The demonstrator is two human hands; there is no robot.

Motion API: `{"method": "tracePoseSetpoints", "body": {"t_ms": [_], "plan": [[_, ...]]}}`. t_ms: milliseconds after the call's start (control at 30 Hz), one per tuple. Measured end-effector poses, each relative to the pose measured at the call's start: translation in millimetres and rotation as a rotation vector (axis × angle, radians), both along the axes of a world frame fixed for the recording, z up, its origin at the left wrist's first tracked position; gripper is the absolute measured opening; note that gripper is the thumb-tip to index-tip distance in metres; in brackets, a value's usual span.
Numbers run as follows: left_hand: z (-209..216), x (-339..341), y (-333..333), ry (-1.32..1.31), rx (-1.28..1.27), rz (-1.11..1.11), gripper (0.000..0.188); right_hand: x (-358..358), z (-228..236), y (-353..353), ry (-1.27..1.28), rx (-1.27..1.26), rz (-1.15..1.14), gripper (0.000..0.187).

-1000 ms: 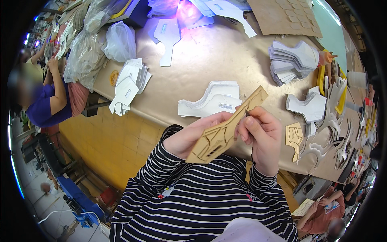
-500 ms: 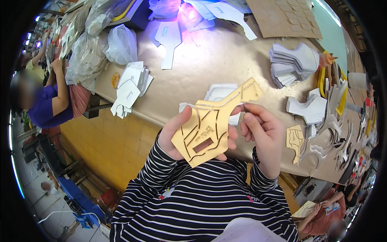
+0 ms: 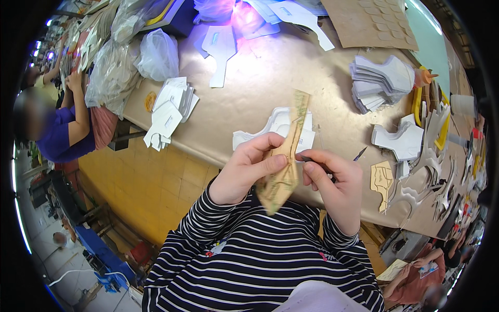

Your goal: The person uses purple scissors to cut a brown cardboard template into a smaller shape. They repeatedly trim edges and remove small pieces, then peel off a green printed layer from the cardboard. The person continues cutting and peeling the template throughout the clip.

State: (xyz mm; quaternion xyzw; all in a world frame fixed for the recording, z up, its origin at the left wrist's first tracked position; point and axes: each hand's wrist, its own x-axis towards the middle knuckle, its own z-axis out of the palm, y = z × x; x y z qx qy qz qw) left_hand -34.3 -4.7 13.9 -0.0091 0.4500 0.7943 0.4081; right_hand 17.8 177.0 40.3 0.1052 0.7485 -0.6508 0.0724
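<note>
My left hand (image 3: 258, 167) is closed on a tan, thin slotted template (image 3: 280, 184), thumb on its near face. The template is tilted almost edge-on, its narrow end up, and somewhat blurred; green marks show on it. Beside it, my right hand (image 3: 335, 182) pinches a small dark pointed tool (image 3: 306, 158), its tip close to the template's edge; the fingers hide most of it. White cut pieces (image 3: 270, 127) lie on the table just beyond my hands. A slim dark pointed thing (image 3: 359, 153) shows past my right knuckles.
The table (image 3: 249, 78) carries white piece stacks at left (image 3: 169, 112) and right (image 3: 384, 75). Another tan template (image 3: 382, 179) lies at right, near many grey-white cutouts (image 3: 431, 166). An orange-tipped bottle (image 3: 426, 77) and plastic bags (image 3: 158, 54) stand farther off. A person in purple (image 3: 65, 130) works at left.
My left hand has turned the template from face-on to nearly edge-on and shifted right. Its fingers now pinch it mid-length. My right hand has moved slightly down and left with the dark tool.
</note>
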Motion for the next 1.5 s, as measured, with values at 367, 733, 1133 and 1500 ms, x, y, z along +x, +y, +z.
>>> {"method": "tracePoseSetpoints", "body": {"t_ms": [367, 733, 1133, 1500], "plan": [[6.9, -3.0, -10.1, 0.044, -0.15, -0.227, 0.024, 3.9, -5.8, 20.0, -0.046, -0.152, 0.253, 0.011], [4.7, -10.5, -17.0, 0.27, -0.175, -0.42, 0.023, -6.7, -14.4, 32.4, 0.094, -0.17, 0.606, 0.014], [13.7, -6.5, -22.6, 0.293, -0.159, -0.363, 0.018, -0.4, -7.3, 23.2, 0.064, -0.171, 0.578, 0.012], [12.1, 7.2, -18.9, 0.232, -0.166, -0.26, 0.021, 19.6, -10.1, 5.5, 0.081, -0.142, 0.304, 0.011]]}}
